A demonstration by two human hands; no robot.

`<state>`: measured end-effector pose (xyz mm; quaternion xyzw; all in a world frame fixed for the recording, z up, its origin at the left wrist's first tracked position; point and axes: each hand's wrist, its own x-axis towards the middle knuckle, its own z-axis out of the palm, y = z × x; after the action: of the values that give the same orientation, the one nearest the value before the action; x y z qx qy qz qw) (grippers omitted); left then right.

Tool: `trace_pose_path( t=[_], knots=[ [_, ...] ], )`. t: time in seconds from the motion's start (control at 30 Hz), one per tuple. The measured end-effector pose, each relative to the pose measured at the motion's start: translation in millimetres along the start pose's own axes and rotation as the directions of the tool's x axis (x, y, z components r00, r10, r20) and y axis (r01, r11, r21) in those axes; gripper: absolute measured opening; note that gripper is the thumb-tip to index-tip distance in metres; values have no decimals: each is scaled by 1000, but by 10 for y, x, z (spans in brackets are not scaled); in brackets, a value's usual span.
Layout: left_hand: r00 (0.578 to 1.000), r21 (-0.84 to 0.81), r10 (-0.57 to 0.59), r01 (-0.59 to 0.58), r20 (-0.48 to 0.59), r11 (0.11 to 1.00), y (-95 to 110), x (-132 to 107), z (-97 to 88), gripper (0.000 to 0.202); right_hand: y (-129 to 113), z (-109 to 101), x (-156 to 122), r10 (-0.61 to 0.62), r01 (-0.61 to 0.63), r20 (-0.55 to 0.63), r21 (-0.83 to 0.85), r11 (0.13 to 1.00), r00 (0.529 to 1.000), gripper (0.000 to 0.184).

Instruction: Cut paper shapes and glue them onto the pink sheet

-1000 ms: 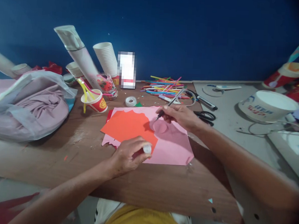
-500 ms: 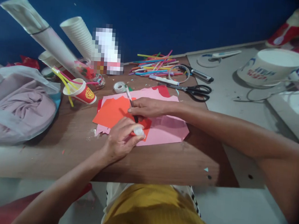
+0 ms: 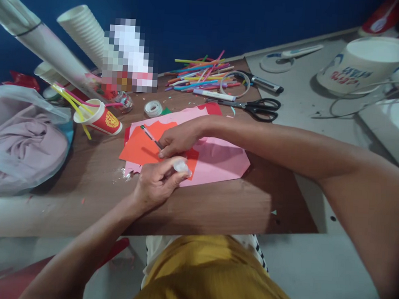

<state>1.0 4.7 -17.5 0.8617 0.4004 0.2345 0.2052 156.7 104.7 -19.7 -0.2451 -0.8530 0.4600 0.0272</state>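
Gripping a pen point(image 3: 151, 136) slanted up-left, my right hand point(image 3: 178, 141) lies just beyond my left hand point(image 3: 155, 183), whose fingers clasp a white cap point(image 3: 181, 167).

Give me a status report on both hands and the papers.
Left hand gripping white cap. Right hand holding pen over orange paper on pink paper. Scissors beyond, apart.

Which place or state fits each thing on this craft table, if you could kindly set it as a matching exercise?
1 pen
2 white cap
3 scissors
4 red cup

A on its side, straws inside
B in the left hand
C in the right hand
D beyond the pink paper, beside the marker

Pairs: 1-C, 2-B, 3-D, 4-A
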Motion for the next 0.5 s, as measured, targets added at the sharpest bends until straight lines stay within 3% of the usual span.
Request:
trace_pose_path(
  t=[0.23, 0.4, 0.5],
  knots=[
    [999, -58, -39, 40, 11, 998, 19, -5, -7, 22, -107, -4, 71, 23, -22, -7, 40, 999, 1000, 17],
    [999, -90, -49, 50, 7, 995, 28, -5, 1, 21, -165, 19, 84, 80, -53, -151, 178, 983, 985, 25],
    [999, -94, -54, 54, 0, 994, 39, -7, 6, 20, -175, 22, 72, 49, -42, -45, 146, 988, 998, 22]
  ],
)
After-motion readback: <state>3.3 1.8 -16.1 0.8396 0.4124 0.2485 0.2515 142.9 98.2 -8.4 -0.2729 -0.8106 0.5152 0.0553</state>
